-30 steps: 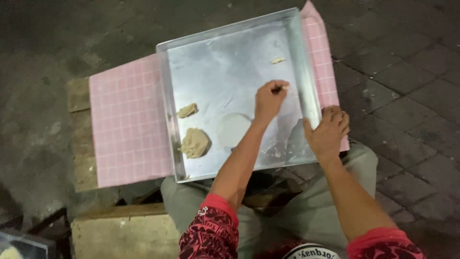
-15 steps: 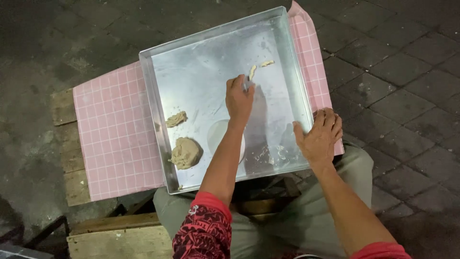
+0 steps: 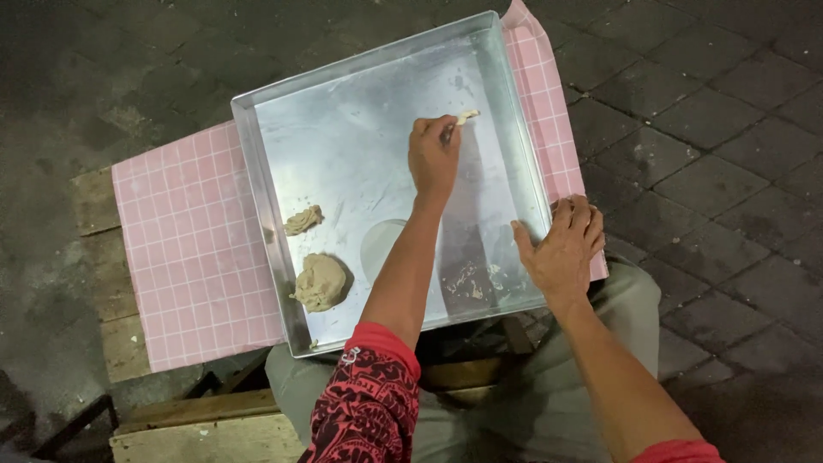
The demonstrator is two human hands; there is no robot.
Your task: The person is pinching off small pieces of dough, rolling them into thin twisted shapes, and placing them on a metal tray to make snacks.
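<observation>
A square metal tray [image 3: 273, 257] lies on a pink checked cloth [image 3: 189, 257] over a wooden bench. My left hand [image 3: 433, 154] reaches into the tray's far middle, closed on a thin scraping tool [image 3: 450, 130] with a pale dough scrap [image 3: 467, 115] at its tip. My right hand [image 3: 561, 249] rests on the tray's right rim near the front corner, thumb inside and fingers outside. A round dough lump [image 3: 321, 281] and a smaller dough piece [image 3: 303, 220] sit at the tray's left side, apart from both hands.
Smeared dough residue [image 3: 471, 281] marks the tray floor near the front right. The wooden bench [image 3: 111, 317] sticks out to the left of the cloth. Dark paving stones [image 3: 711, 129] surround everything. My knees in grey trousers [image 3: 514, 403] are below the tray.
My left hand slid left from the tray's right part to its middle, then pushed farther away, with the dough scrap now at the tool's tip. My right hand stayed on the rim.
</observation>
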